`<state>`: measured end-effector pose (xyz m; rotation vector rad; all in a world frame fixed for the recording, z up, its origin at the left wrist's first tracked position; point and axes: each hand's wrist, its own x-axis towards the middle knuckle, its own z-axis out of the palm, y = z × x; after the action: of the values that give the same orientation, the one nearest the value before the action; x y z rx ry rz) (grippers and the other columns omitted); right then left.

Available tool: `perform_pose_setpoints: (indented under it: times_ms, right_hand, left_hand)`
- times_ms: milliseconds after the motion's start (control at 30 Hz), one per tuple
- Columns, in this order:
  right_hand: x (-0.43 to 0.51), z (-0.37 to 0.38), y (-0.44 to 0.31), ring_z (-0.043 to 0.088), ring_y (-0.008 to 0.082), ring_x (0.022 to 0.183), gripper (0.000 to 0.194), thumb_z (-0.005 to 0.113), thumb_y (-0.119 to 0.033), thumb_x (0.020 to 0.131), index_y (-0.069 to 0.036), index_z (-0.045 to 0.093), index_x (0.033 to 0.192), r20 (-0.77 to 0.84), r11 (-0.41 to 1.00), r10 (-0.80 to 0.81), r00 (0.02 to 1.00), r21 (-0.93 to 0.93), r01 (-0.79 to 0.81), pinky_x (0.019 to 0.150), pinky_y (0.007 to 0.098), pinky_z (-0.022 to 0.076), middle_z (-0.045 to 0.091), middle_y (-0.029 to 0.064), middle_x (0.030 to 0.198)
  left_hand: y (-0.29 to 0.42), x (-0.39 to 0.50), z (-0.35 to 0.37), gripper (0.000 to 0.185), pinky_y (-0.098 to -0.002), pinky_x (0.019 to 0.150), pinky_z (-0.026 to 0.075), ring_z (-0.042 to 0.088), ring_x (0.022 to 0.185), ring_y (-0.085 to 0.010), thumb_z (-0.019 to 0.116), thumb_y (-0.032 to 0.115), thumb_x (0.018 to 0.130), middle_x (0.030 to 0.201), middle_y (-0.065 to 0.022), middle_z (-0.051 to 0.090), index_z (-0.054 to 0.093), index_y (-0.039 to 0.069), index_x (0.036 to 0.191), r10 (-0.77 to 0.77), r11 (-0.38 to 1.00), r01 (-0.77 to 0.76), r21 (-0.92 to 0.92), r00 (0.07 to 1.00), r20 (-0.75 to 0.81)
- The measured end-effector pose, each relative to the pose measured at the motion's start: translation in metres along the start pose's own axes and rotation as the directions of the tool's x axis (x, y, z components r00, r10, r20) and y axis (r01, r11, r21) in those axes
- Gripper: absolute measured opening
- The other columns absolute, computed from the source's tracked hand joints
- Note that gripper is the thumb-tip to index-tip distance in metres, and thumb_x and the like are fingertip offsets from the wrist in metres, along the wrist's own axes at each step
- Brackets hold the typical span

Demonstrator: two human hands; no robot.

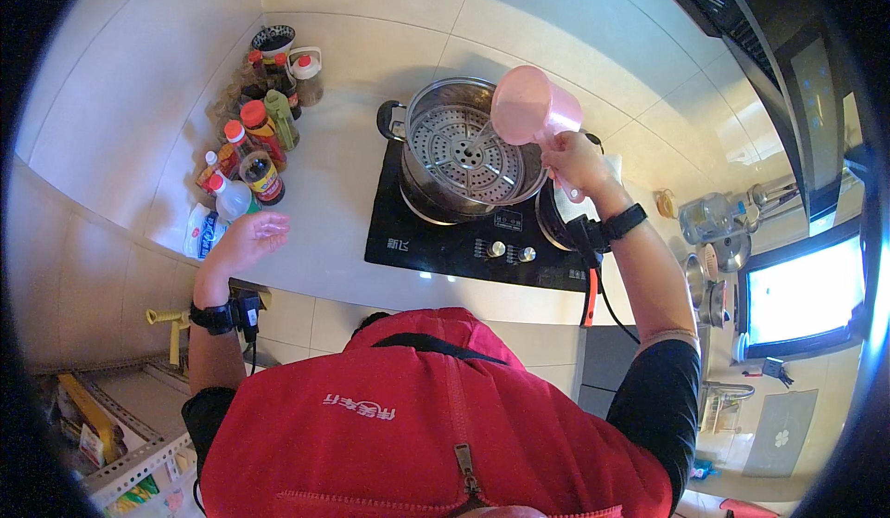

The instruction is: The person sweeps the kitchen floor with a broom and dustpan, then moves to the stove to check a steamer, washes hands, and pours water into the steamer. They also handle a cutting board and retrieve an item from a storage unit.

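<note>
My right hand (583, 161) grips the handle of a pink plastic water ladle (532, 104), which is tilted over a steamer pot (452, 188). A thin stream of water (480, 139) falls from the ladle's lip onto the perforated metal steamer tray (445, 150) inside the pot. The pot stands on the left side of a black two-burner cooktop (445, 254). At the left, my left hand (256, 241) is held over the counter's front edge with fingers apart and nothing in it. It is nearest to several condiment bottles.
Sauce bottles (263, 177) and a patterned bowl (273, 38) line the left wall. A pan (553, 219) with an orange-edged handle (591, 299) sits on the right burner, partly behind my forearm. A range hood (758, 31) overhangs at upper right. Further right are a bright window (803, 289) and a faucet (730, 389).
</note>
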<state>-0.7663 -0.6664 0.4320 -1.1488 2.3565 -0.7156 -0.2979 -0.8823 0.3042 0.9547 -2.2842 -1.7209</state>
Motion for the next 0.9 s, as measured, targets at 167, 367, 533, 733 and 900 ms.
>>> perform_pose_setpoints:
  times_ms: [167, 367, 533, 733, 900]
  right_hand:
    - [0.009, 0.01, 0.017, 0.058, 0.0193, 0.046, 0.014, 0.059, -0.01, 0.08, 0.004, 0.056, 0.082, -0.012, 1.0, -0.013, 1.0, -0.019, 0.013, 0.041, 0.0326, 0.0447, 0.058, 0.0114, 0.059]
    - [0.013, 0.027, 0.024, 0.062, 0.0362, 0.062, 0.024, 0.058, -0.018, 0.083, 0.006, 0.056, 0.084, -0.074, 0.981, -0.114, 0.991, -0.166, 0.1, 0.056, 0.0411, 0.0493, 0.06, 0.0241, 0.068]
    - [0.015, 0.043, 0.036, 0.059, 0.0275, 0.049, 0.012, 0.056, -0.004, 0.079, 0.006, 0.051, 0.083, -0.128, 0.922, -0.306, 0.943, -0.287, 0.261, 0.045, 0.0355, 0.0477, 0.056, 0.0148, 0.063]
    - [0.005, 0.063, 0.029, 0.059, 0.0446, 0.075, 0.013, 0.053, -0.008, 0.081, 0.002, 0.052, 0.088, -0.157, 0.872, -0.347, 0.924, -0.417, 0.257, 0.067, 0.0476, 0.0492, 0.059, 0.0274, 0.076]
    - [-0.004, 0.076, 0.034, 0.062, 0.0407, 0.076, 0.016, 0.045, -0.001, 0.08, 0.001, 0.049, 0.095, -0.101, 0.787, -0.369, 0.924, -0.562, 0.253, 0.069, 0.0492, 0.0497, 0.062, 0.0245, 0.08]
  left_hand:
    - [-0.007, 0.0, -0.001, 0.036, -0.0313, 0.086, 0.048, 0.06, 0.102, -0.0195, 0.063, 0.012, 0.085, 0.108, -0.0137, 0.062, 0.053, 0.0, 0.117, 0.043, 0.999, -0.043, 0.023, 0.999, 0.001]
    - [-0.012, -0.001, -0.003, 0.036, -0.0315, 0.086, 0.048, 0.061, 0.1, -0.0195, 0.064, 0.012, 0.084, 0.107, -0.0137, 0.063, 0.054, 0.0, 0.116, 0.036, 0.999, -0.036, -0.003, 0.999, 0.01]
    - [-0.013, 0.001, -0.004, 0.035, -0.0315, 0.084, 0.049, 0.062, 0.097, -0.0197, 0.065, 0.014, 0.084, 0.105, -0.0137, 0.064, 0.055, 0.0, 0.114, 0.042, 0.999, -0.042, -0.016, 0.999, 0.016]
    - [-0.018, 0.006, -0.005, 0.034, -0.0311, 0.083, 0.049, 0.062, 0.096, -0.0192, 0.064, 0.014, 0.084, 0.104, -0.0129, 0.065, 0.056, 0.0, 0.114, 0.034, 0.999, -0.033, -0.023, 0.998, 0.05]
    - [-0.013, 0.018, 0.006, 0.033, -0.0304, 0.082, 0.05, 0.062, 0.095, -0.0184, 0.064, 0.014, 0.084, 0.104, -0.0132, 0.065, 0.056, 0.0, 0.113, 0.035, 0.998, -0.04, 0.042, 0.992, 0.118]
